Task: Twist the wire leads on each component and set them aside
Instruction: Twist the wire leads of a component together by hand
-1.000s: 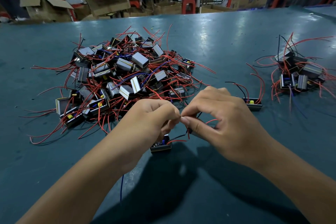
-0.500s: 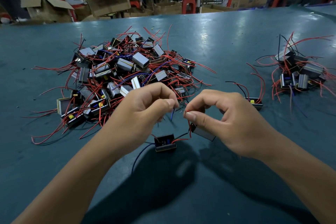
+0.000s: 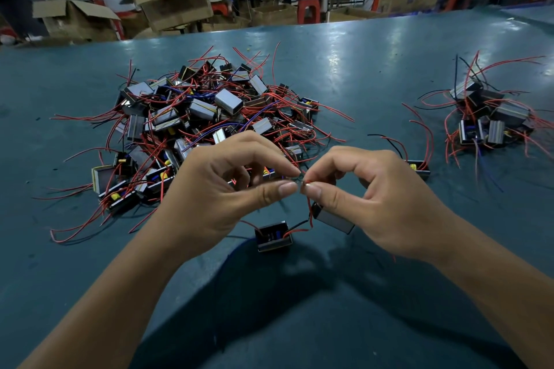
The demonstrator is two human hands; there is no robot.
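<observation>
My left hand (image 3: 221, 189) and my right hand (image 3: 368, 204) meet above the green table, each pinching the thin wire ends (image 3: 301, 182) between thumb and forefinger. A red lead runs down from the pinch to a small grey component (image 3: 334, 220) hanging under my right hand. A second small black component (image 3: 274, 237) lies on the table just below, with red, black and blue leads. A big heap of components with red leads (image 3: 192, 126) lies behind my left hand.
A smaller pile of components (image 3: 491, 120) sits at the right, and a single component (image 3: 419, 169) lies behind my right hand. The green table (image 3: 359, 69) stretches back to cardboard boxes (image 3: 174, 4) and seated people.
Both hands have risen from the table and moved apart slightly, still pinching the wire ends. The grey component came into view under my right hand.
</observation>
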